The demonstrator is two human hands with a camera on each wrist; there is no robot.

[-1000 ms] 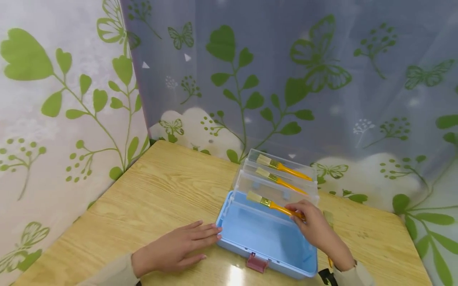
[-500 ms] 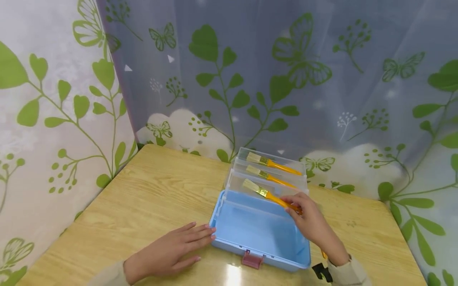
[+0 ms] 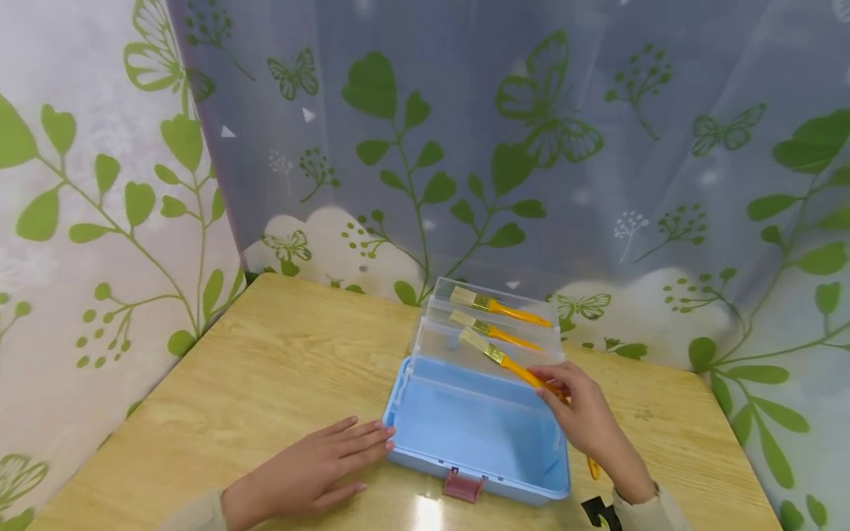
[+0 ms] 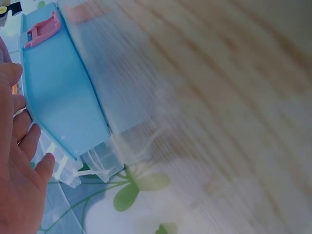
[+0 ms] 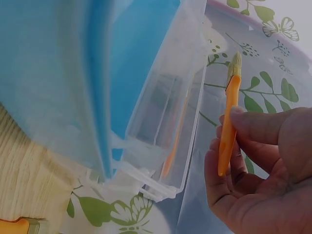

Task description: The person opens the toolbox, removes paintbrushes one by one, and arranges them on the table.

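Note:
My right hand [image 3: 584, 413] pinches the orange handle of a flat paintbrush [image 3: 521, 372] between thumb and fingers. The brush hangs over the back of an open blue box [image 3: 474, 420], its pale bristles pointing up and left in front of the clear trays [image 3: 432, 335]. One paintbrush [image 3: 518, 315] lies in the top tray and another paintbrush [image 3: 508, 337] in the tray below it. My left hand [image 3: 319, 464] lies with fingers extended, fingertips touching the box's left rim. In the right wrist view the held paintbrush [image 5: 229, 122] stands apart from the trays.
On the wooden table [image 3: 299, 354], right of the box, the orange handle of another paintbrush [image 3: 593, 467] shows, partly hidden by my right forearm. A pink latch [image 3: 463, 487] sits on the box front. Patterned cloth [image 3: 438, 147] hangs behind the table.
The held paintbrush has risen and tilted more steeply, its bristles moving up and rightward relative to the box. My left hand stays at the rim. The head view has shifted slightly.

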